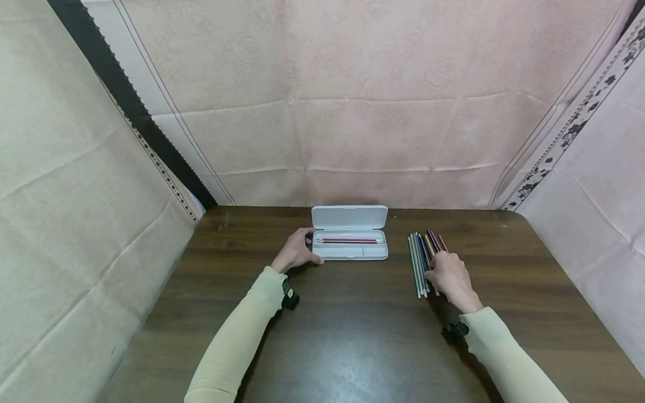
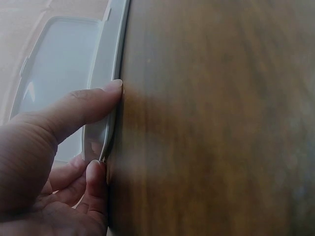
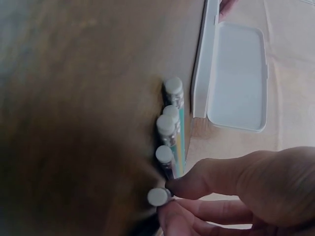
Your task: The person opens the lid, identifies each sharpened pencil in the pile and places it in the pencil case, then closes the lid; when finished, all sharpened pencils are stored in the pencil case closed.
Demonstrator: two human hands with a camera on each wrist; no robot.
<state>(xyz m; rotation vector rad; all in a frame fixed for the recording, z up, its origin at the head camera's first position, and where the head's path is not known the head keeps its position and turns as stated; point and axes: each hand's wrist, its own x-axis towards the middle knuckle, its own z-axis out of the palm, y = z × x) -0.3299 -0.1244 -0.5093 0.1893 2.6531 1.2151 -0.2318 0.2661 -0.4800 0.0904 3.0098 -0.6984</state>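
Note:
An open white pencil case (image 1: 350, 257) lies at the far middle of the table, its lid (image 1: 350, 217) tipped back. Inside it are a dark red pencil (image 1: 347, 241) and what looks like another beside it. My left hand (image 1: 298, 251) holds the case's left end, with the thumb (image 2: 93, 105) on the front edge and fingers round the corner. To the right of the case lies a bunch of several pencils (image 1: 417, 266) with white erasers toward me. My right hand (image 1: 450, 275) pinches one pencil (image 3: 158, 196) near its eraser end; its colour is hidden.
The dark brown wooden table (image 1: 347, 336) ends just behind the case, where a pale cloth (image 1: 373, 140) hangs. Similar cloths hang at the left (image 1: 75, 224) and right (image 1: 599, 212) sides.

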